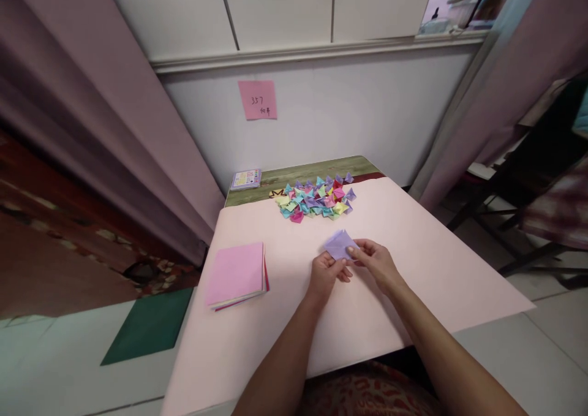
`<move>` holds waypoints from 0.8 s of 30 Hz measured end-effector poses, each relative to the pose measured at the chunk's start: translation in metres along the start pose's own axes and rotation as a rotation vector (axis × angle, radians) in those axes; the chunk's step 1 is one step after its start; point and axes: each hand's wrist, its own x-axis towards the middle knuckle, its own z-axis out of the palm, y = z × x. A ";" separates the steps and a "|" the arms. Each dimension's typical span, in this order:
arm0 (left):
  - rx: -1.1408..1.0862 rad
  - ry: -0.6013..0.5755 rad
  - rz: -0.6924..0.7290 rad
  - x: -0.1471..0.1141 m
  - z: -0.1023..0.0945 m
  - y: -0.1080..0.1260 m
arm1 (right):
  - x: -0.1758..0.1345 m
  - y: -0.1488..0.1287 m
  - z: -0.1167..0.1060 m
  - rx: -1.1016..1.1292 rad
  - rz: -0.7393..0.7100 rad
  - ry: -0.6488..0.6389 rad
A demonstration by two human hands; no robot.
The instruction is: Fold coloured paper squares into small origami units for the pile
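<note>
A piece of folded purple origami paper [339, 243] is held just above the table, pinched between both hands. My left hand [327, 273] grips its lower left edge, thumb on top and fingers curled underneath. At its right side, my right hand [374, 258] pinches the paper with the thumb across its face. Beyond the hands lies a pile of small folded paper pieces [316, 200] in purple, blue, yellow, pink and green. To the left rests a stack of square paper sheets [236, 273], pink on top, with other colours showing at the edges.
Pale pink paper covers the table [275, 348]. A small printed pack [247, 179] sits at the table's far left corner. Behind is a white wall with a pink note [258, 100]. Curtains hang on both sides, and a dark chair [519, 183] stands at right.
</note>
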 end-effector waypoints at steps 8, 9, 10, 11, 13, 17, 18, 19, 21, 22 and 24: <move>-0.046 0.228 0.047 0.003 -0.004 0.004 | 0.001 0.009 0.004 0.022 -0.009 -0.114; -0.064 0.240 0.041 0.003 -0.004 0.004 | 0.000 0.011 0.004 0.043 0.003 -0.121; -0.081 0.241 0.032 0.003 -0.005 0.005 | 0.000 0.012 0.005 0.069 0.016 -0.121; -0.095 0.239 0.023 0.002 -0.004 0.006 | -0.001 0.014 0.006 0.093 0.026 -0.113; -0.111 0.223 0.014 0.001 -0.003 0.007 | -0.002 0.017 0.008 0.119 0.035 -0.081; -0.080 0.159 -0.013 -0.001 -0.002 0.008 | -0.002 0.021 0.013 0.095 -0.011 -0.039; -0.071 0.156 -0.023 -0.001 -0.001 0.008 | -0.002 0.022 0.013 0.083 -0.039 -0.029; -0.066 0.161 -0.029 -0.001 -0.002 0.008 | -0.002 0.021 0.014 0.066 -0.078 -0.012; -0.063 0.174 -0.029 -0.001 -0.002 0.007 | -0.002 0.020 0.013 0.003 -0.184 0.028; -0.061 0.174 -0.026 -0.001 -0.002 0.007 | -0.002 0.018 0.012 -0.044 -0.242 0.044; -0.054 0.170 -0.020 -0.001 -0.002 0.007 | -0.003 0.013 0.009 -0.142 -0.350 0.069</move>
